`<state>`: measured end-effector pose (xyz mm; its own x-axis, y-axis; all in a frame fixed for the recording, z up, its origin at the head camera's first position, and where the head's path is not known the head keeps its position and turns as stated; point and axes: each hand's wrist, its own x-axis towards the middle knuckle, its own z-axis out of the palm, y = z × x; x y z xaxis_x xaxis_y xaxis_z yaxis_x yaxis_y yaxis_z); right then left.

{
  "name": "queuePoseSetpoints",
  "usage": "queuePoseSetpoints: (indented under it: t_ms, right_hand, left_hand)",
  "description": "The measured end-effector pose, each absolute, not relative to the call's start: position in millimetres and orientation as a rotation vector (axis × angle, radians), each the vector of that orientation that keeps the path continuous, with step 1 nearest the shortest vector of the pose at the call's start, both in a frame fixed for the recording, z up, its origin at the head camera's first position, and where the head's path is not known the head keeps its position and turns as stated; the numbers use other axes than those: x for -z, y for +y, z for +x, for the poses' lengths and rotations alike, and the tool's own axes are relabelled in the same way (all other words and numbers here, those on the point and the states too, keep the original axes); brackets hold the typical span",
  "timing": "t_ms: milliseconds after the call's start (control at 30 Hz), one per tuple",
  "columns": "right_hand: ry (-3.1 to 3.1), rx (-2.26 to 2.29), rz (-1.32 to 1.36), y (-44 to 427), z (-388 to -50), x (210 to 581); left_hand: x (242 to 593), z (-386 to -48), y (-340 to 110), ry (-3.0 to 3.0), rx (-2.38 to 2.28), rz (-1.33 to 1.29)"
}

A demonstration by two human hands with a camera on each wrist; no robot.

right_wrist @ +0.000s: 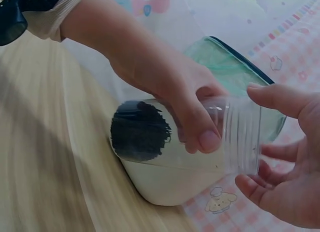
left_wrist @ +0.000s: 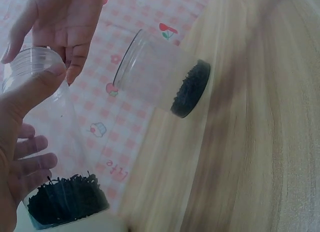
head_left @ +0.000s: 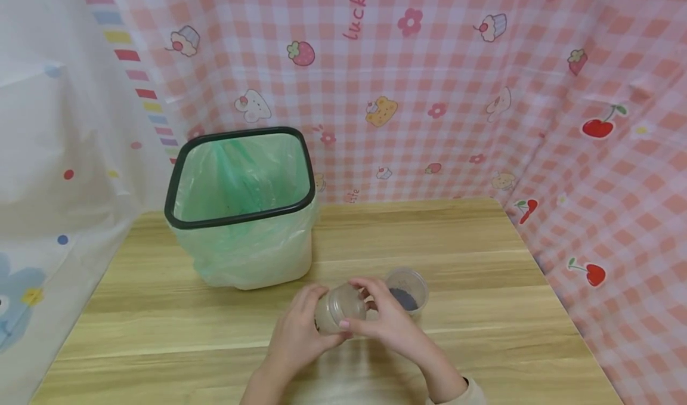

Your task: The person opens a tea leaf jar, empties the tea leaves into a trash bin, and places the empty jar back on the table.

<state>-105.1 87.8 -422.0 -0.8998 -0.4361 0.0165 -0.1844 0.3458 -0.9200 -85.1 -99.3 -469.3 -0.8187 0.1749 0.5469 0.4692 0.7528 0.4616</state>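
My left hand [head_left: 300,333] grips a clear plastic jar [head_left: 340,309] round its body, the jar tipped on its side. Dark, shredded dry bits, like tea leaves, are gathered at its base in the left wrist view. At the jar's ridged top end is my right hand [right_wrist: 295,177], thumb on one side of the rim and fingertips on the other; whether a clear lid sits there I cannot tell. Just right of that hand, a second clear container [head_left: 408,291] stands upright on the table, its mouth uncovered and similar dark bits [left_wrist: 192,89] in its bottom.
A bin [head_left: 257,256] with a black rim and a green plastic liner stands at the back left of the wooden table [head_left: 483,309]. Behind and to the right hangs a pink checked cloth [head_left: 418,83]; a white printed cloth [head_left: 64,142] hangs at left.
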Motion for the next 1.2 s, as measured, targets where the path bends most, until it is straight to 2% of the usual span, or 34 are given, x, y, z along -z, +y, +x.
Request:
queuePoseSetpoints:
  t_ms: [200, 467, 867, 1200]
  right_hand:
    - [2.329, 1.54, -0.786, 96, -106, 421]
    - [2.27, 1.539, -0.877, 99, -105, 420]
    - [2.398, 1.546, -0.408, 89, -102, 416]
    - [2.456, 1.494, -0.335, 77, -102, 418]
  left_hand:
    - [468, -83, -100, -2.514, 0.896, -0.474]
    - [466, -81, -99, -2.55, 0.951, -0.451]
    - [468, -83, -98, -2.464, 0.901, -0.41]
    - [471, -86, -97, -2.409, 0.808, -0.458]
